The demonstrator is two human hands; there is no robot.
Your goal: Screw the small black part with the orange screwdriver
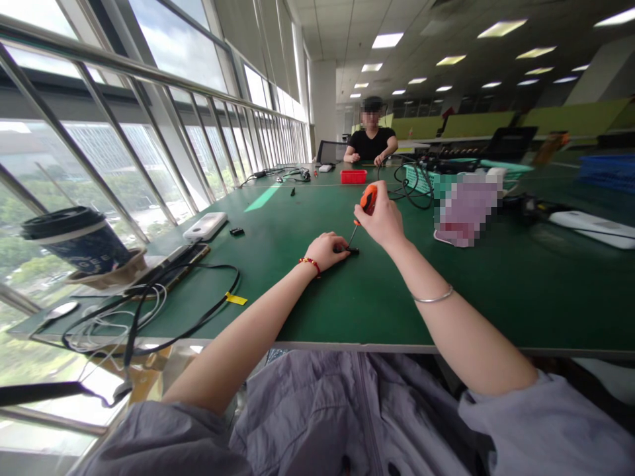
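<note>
My right hand is wrapped round the orange and black handle of a screwdriver. Its thin metal shaft slants down to a small black part lying on the green table. With its fingers closed on that part, my left hand presses it against the tabletop. The fingers cover much of the part, so its exact kind cannot be made out. Where the screwdriver's tip meets it is too small to see clearly.
On the left are a paper cup, a white power bank, a small black piece and looped cables. Ahead stands a red box, with a person behind it. A phone and a teal basket stand right.
</note>
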